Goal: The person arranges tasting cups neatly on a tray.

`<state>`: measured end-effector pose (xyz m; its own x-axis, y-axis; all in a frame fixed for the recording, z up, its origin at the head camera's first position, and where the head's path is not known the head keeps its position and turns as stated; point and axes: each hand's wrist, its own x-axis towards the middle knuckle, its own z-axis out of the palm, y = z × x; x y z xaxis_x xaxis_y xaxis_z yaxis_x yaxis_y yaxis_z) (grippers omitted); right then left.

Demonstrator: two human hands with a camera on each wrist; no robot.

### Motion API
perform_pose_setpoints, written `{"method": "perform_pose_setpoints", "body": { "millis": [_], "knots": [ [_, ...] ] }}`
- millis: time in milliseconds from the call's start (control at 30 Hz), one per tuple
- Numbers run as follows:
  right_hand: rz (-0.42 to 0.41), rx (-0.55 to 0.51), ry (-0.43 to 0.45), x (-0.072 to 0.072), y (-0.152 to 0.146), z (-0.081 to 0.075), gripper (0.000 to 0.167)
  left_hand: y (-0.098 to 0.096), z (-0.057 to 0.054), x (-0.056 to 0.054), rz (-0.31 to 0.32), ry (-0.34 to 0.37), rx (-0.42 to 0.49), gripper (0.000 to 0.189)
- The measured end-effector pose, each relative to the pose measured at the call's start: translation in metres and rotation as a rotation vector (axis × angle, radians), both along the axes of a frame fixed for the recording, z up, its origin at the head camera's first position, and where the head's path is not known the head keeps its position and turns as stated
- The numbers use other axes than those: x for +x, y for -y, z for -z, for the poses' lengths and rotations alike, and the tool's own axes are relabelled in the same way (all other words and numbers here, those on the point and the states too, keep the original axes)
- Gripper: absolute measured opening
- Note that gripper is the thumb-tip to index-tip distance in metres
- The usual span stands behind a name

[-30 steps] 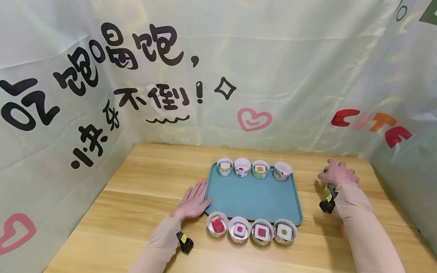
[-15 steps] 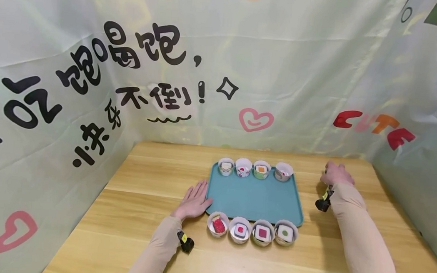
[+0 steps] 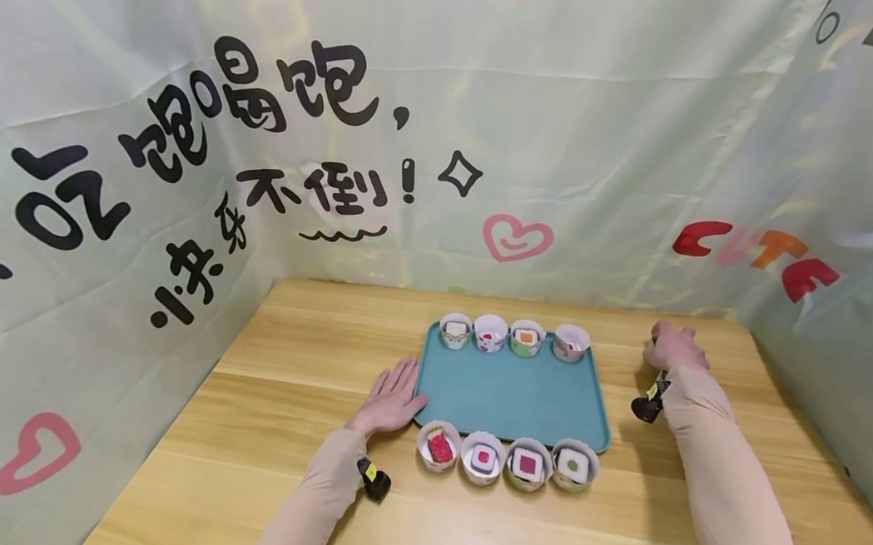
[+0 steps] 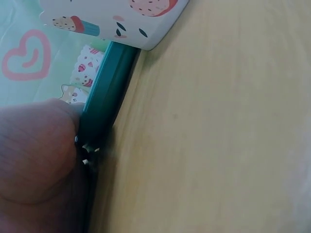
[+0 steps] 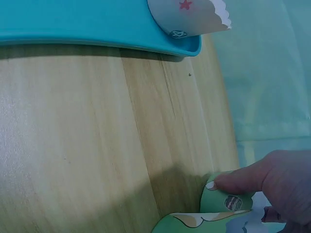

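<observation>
My left hand [image 3: 390, 397] lies flat on the table, fingers spread, thumb against the left edge of the blue tray [image 3: 512, 394]. In the left wrist view the hand's edge [image 4: 36, 150] sits by the tray rim [image 4: 104, 92]. At the far right of the table my right hand [image 3: 675, 347] reaches down. The right wrist view shows its thumb [image 5: 240, 180] pressed on a green printed paper cup [image 5: 212, 196], its fingers partly hidden. A second green printed piece [image 5: 194, 223] stands close by, cut off by the frame.
Several paper cups with small sushi-like pieces stand along the tray's back edge, such as one cup [image 3: 526, 341]. Others line its front edge, including one with a red piece [image 3: 438, 448]. Printed cloth walls [image 3: 602, 149] enclose the wooden table [image 3: 304, 356].
My right hand has moved slightly back and left, then stayed at the far right. A greenish thing seen below it earlier is now hidden in the head view. The left hand keeps still.
</observation>
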<state>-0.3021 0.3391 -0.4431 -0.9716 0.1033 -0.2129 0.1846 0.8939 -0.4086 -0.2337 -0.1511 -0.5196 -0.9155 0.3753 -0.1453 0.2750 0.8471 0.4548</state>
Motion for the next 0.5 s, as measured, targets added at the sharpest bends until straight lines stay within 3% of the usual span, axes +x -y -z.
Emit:
{"method": "perform_pose_setpoints", "body": {
  "millis": [267,500],
  "knots": [
    [0.019,-0.018,-0.062,0.0003,0.0023,-0.0007,0.057,-0.0002,-0.0023,0.0016,0.002,-0.006,0.000,0.069],
    [0.017,-0.026,-0.085,-0.0005,0.0010,0.0000,0.056,0.0014,0.0029,-0.0008,0.005,-0.014,0.006,0.070]
  ]
}}
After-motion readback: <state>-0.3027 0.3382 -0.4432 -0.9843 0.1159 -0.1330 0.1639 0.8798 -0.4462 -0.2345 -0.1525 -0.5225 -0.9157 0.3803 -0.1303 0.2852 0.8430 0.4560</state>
